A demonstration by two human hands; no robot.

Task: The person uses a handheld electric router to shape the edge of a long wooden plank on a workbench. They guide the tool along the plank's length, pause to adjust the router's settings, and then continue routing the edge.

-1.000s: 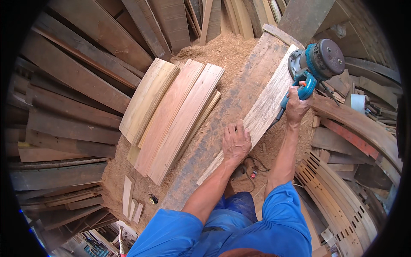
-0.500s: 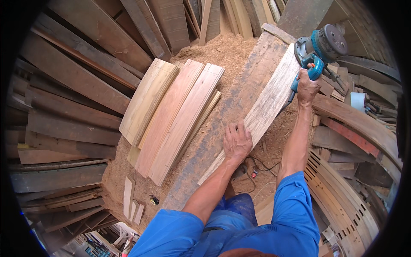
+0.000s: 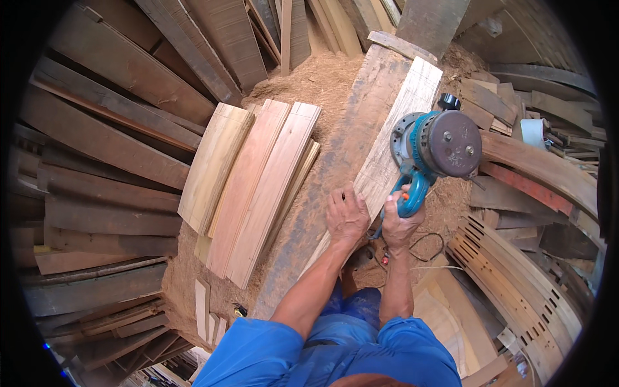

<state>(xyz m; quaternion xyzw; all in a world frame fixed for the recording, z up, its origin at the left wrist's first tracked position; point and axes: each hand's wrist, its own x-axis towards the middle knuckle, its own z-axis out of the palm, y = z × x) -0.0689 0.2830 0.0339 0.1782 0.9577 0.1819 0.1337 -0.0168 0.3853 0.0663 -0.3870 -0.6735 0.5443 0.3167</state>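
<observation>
Since the picture taken 0.5 s earlier, the power tool (image 3: 433,149) has come back down the pale board (image 3: 393,145) from the upper right of the frame toward the centre, and the right arm has folded at the elbow to bring it in. The left hand (image 3: 347,216) has barely shifted.

The step in hand looks like a return stroke in working the face of the board, with the tool pulled toward the body. The board lies slanted from the upper right down to the centre, resting on a wider grey plank (image 3: 335,174) that runs the same way. As a judgement, the next move calls for a steady push back up the board with the base kept flat, while the left hand goes on pinning the near end.

The right hand (image 3: 400,222) is curled shut around the tool's teal handle, wrist bent upward, forearm rising almost straight from the lower edge of the frame. The left hand lies palm down with its fingers spread on the lower end of the board, pressing it, forearm reaching in from the lower centre. Both blue sleeves (image 3: 309,351) sit at the bottom. A stack of 3 or 4 planed boards (image 3: 258,187) lies left of centre on sawdust (image 3: 316,80).
</observation>
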